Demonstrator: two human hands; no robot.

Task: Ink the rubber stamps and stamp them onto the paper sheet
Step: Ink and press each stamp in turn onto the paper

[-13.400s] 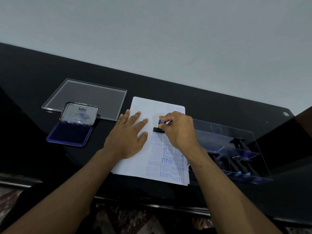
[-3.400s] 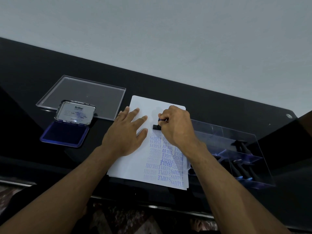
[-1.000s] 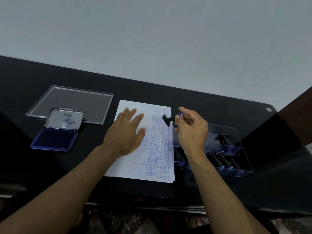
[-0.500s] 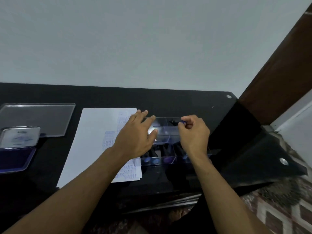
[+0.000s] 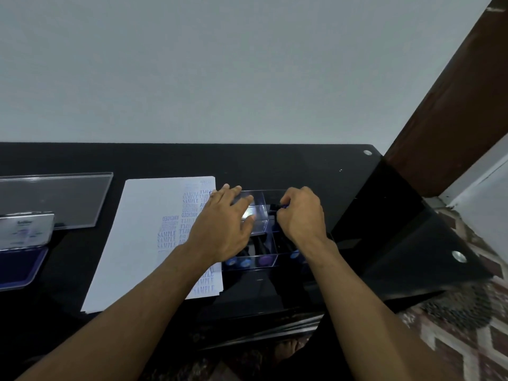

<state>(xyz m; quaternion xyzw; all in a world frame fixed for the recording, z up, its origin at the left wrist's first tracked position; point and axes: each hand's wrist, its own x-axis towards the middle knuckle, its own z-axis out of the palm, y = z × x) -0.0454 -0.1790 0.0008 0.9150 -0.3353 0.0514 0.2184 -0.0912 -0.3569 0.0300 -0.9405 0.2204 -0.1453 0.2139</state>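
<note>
My right hand [image 5: 301,215] pinched a stamp [image 5: 277,207] over the clear box [image 5: 261,213] of stamps; my left hand [image 5: 224,226], fingers straight, rested on the box beside the stamped paper [image 5: 143,229].

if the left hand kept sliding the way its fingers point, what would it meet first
Probably the clear stamp box: the left hand has flat fingers already reaching over its near-left wall, though the depth is hard to judge.

Glossy black glass table [image 5: 302,163], round metal fittings at its right corners. Lying on it: clear flat acrylic lid [image 5: 55,199] and open blue ink pad [image 5: 19,259] at left edge, white stamped paper sheet [image 5: 143,229] mid-table, clear compartmented plastic box [image 5: 258,215] just right of it.
</note>
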